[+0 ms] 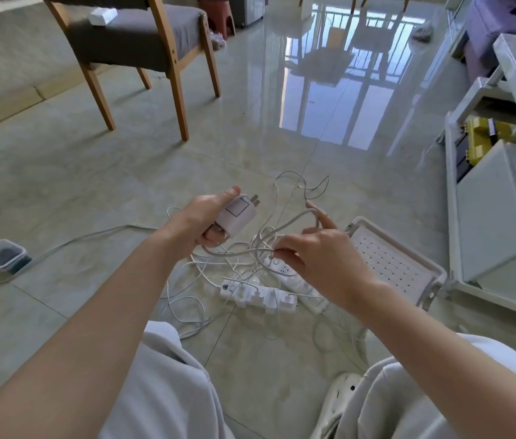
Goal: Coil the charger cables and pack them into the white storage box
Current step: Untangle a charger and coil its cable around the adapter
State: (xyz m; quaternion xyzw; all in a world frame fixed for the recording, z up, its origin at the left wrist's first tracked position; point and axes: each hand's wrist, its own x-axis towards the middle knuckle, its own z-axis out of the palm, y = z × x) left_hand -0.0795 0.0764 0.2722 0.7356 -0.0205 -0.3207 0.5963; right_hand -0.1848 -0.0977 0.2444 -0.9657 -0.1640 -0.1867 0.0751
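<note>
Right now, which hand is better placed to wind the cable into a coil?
Probably the right hand: it pinches the cable, and the left hand is full, gripping the charger.

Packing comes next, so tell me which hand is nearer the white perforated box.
Right. The right hand, pinching cables, is just left of the white perforated box; the left hand, gripping a charger plug, is farther left, across the tangle.

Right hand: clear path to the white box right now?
Probably yes: the white box lies just beyond the right hand, nothing between, though it pinches tangled cables.
</note>
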